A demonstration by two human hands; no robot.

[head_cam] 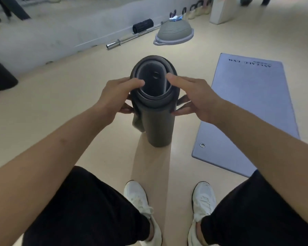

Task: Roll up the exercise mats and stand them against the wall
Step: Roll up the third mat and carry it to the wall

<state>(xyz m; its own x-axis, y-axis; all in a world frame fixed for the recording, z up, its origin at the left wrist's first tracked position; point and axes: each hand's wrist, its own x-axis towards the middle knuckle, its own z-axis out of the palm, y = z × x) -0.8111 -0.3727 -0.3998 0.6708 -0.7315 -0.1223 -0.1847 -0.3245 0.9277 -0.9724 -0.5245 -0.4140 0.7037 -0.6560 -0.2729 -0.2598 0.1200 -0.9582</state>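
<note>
Left grip (114, 96) and right grip (196, 98) are clasping the rolled grey mat (155, 125) upright; the blue mat (252, 107) is lying flat, awaiting rolling.

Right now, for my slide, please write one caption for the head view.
Left hand and right hand grip an upright rolled dark mat; a lilac mat lies flat beside it, unrolled.

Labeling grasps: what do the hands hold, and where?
The rolled dark mat, near its top end: left hand on its left side, right hand on its right.
</note>
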